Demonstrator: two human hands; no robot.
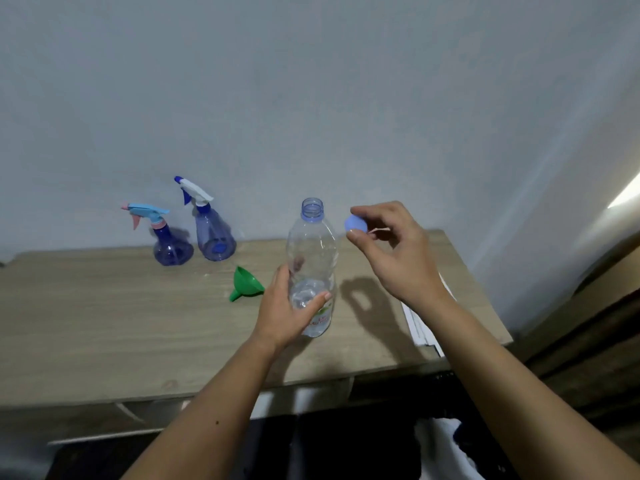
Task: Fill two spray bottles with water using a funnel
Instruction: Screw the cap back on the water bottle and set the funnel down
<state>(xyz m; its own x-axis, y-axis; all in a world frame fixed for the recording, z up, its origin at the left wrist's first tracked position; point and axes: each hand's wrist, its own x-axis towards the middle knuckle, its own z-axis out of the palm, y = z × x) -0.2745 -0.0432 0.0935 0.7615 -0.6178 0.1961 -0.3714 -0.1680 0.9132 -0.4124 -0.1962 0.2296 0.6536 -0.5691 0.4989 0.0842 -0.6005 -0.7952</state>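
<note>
Clear plastic water bottle [311,265] upright, uncapped, clasped low by left hand [287,306]. Right hand [391,251] pinches pale blue cap [355,224]. Green plastic funnel [246,284] lies at nine o'clock, nearer left hand.

bare tabletop [86,323] open at left, spray bottles [194,233] and funnel [246,284] crowding centre-back

Dim, soft, slightly blurred view; glare at the right edge, hand shadow on the table [104,306], wide-angle bending.
</note>
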